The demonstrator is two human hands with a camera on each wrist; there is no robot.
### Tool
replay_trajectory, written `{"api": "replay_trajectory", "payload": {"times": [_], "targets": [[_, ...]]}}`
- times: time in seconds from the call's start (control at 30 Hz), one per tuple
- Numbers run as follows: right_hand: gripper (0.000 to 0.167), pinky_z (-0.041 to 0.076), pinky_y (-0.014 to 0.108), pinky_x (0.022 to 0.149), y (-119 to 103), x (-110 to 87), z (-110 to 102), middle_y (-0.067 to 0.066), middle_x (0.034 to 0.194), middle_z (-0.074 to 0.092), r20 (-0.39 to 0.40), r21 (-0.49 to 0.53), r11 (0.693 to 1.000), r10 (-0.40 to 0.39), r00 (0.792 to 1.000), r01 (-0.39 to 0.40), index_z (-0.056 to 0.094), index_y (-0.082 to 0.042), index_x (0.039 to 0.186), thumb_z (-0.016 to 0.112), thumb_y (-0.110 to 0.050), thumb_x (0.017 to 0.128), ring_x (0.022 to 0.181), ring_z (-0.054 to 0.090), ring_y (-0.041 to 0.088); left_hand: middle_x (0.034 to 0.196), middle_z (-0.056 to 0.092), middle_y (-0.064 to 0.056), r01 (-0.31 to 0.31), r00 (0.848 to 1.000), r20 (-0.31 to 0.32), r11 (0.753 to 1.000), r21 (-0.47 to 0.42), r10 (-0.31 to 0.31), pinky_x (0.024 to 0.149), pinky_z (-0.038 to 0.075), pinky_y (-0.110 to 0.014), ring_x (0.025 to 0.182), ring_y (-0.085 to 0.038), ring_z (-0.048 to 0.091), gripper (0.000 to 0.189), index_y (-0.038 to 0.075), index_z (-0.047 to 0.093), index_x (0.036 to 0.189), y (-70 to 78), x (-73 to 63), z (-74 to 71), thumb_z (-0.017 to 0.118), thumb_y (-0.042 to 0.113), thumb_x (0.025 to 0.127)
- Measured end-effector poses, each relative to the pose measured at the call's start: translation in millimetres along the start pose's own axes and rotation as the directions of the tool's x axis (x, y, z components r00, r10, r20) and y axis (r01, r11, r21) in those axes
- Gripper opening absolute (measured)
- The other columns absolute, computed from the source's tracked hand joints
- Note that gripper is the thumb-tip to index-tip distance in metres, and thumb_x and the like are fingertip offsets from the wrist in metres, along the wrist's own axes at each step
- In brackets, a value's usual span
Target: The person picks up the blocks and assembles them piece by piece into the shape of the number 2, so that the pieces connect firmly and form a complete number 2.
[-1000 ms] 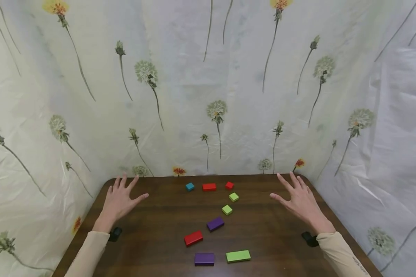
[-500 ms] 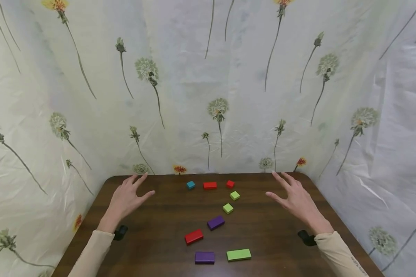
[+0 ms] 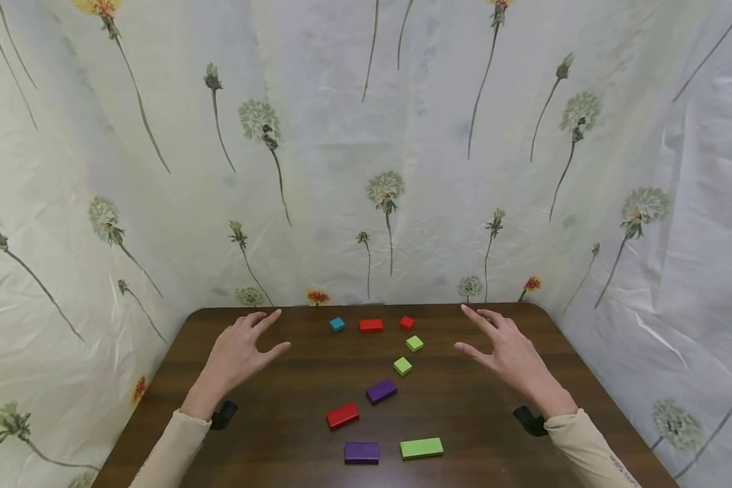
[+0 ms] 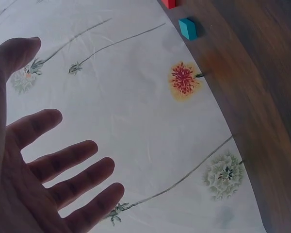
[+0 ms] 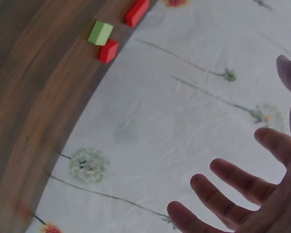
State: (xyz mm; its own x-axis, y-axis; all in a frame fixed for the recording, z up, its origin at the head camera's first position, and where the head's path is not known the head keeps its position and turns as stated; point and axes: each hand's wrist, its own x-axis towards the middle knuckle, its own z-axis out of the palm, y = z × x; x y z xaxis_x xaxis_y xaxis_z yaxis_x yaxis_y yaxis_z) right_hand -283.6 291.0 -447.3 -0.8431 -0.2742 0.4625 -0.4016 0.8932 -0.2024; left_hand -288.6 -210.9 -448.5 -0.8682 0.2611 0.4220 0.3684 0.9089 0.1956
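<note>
My left hand [image 3: 234, 356] hovers over the left side of the table with fingers spread and nothing in its grasp. On the other side my right hand [image 3: 509, 356] is held the same way, thumb and fingers apart. Between them lie the blocks: a blue cube [image 3: 337, 324], a long red block [image 3: 371, 326] and a small red cube [image 3: 407, 323] along the back. Two small green blocks, one nearer [image 3: 402, 366] and one farther [image 3: 414, 343], lie closest to the right hand. Nearer me are a purple block [image 3: 381, 391] and a tilted red block [image 3: 342, 416].
At the front lie another purple block [image 3: 361, 453] and a long green block [image 3: 421, 448], side by side. The dark wooden table [image 3: 268, 440] ends at a flower-printed curtain [image 3: 317, 169] that hangs behind it and on both sides.
Both hands have moved inward toward the blocks, the left to the right and the right to the left. The blocks stay where they were on the table.
</note>
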Motion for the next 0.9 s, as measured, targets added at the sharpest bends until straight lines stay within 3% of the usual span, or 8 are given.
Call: {"api": "replay_trajectory", "payload": {"times": [0.27,0.57,0.7,0.9], "targets": [[0.073,0.047,0.059,0.079,-12,-5.9,5,0.015,0.139,0.049,-0.034,0.025,0.998,-0.054,0.998,0.055,0.043,-0.029,0.146,0.070,-0.052,0.083,0.120,0.049,0.040,0.136,0.053,-0.012,-0.010,1.000,0.010,1.000,-0.008,0.010,0.094,0.043,-0.055,0.121,-0.033,0.052,0.071,0.029,0.047,0.144,3.4,-5.2,5.5,0.060,0.064,0.084],[0.069,0.050,0.054,0.076,-22,-5.0,4,0.014,0.139,0.050,-0.074,0.027,0.993,-0.113,0.991,0.115,0.049,-0.027,0.142,0.072,-0.051,0.081,0.118,0.052,0.037,0.135,0.054,-0.011,-0.043,0.999,0.024,0.999,0.003,0.043,0.094,0.044,-0.054,0.120,-0.032,0.053,0.071,0.031,0.048,0.142,5.5,-3.0,6.7,0.058,0.068,0.083],[0.065,0.051,0.053,0.076,-28,-4.2,0,0.009,0.136,0.052,-0.053,0.065,0.992,-0.106,0.993,0.110,0.056,-0.025,0.136,0.073,-0.052,0.079,0.118,0.052,0.033,0.133,0.055,-0.008,-0.067,0.997,0.033,0.998,0.004,0.067,0.096,0.043,-0.053,0.119,-0.030,0.054,0.071,0.031,0.051,0.140,8.5,-1.1,2.5,0.058,0.070,0.081],[0.063,0.052,0.047,0.079,-39,-7.8,5,0.000,0.130,0.055,-0.004,0.117,0.989,-0.094,0.996,0.094,0.057,-0.026,0.133,0.074,-0.053,0.078,0.117,0.055,0.024,0.126,0.060,-0.005,-0.136,0.990,0.029,0.991,-0.010,0.136,0.098,0.041,-0.052,0.115,-0.029,0.056,0.067,0.028,0.057,0.136,14.4,-3.1,3.3,0.070,0.060,0.078]]}}
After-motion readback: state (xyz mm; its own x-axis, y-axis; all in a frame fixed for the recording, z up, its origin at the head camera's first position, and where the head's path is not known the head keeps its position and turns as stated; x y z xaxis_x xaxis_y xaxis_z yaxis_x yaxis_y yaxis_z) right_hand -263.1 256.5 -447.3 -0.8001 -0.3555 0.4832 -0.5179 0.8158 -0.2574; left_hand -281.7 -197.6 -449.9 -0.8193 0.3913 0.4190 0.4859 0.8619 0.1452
